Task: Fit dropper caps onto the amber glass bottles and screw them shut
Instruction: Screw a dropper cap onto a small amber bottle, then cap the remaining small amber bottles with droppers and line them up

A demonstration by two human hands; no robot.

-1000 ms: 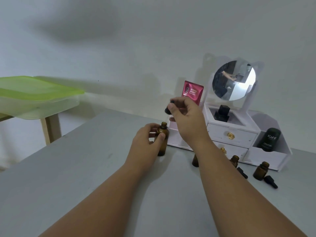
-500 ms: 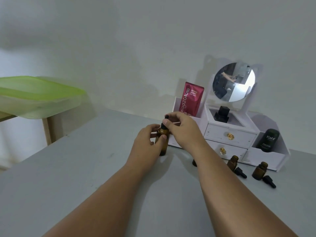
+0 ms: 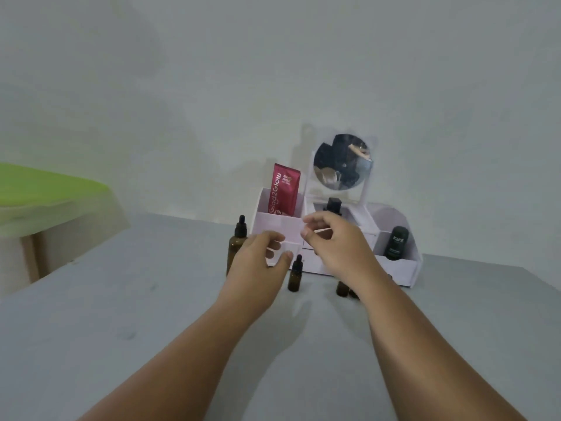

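A tall amber bottle (image 3: pixel 235 245) stands on the grey table with a black dropper cap (image 3: pixel 241 226) on its neck. My left hand (image 3: pixel 258 264) hovers just right of it with relaxed, curved fingers, covers its lower right side and holds nothing. A small amber bottle (image 3: pixel 295 277) with a dropper cap on it stands between my hands. My right hand (image 3: pixel 335 246) hangs above the table with loosely curled fingers and no cap in it. Another amber bottle (image 3: pixel 342 288) peeks out from behind my right wrist.
A white vanity organiser (image 3: pixel 397 268) with a round mirror (image 3: pixel 342 161) stands against the wall behind the bottles. It holds a red sachet (image 3: pixel 283 189), a black bottle (image 3: pixel 334 205) and a dark Kahf container (image 3: pixel 396 243). A green plastic lid (image 3: pixel 45 189) lies at the far left.
The dropper cap went from my right hand onto the tall bottle. Both hands have let go of the bottle and moved right of it. The small capped bottle has come into sight.
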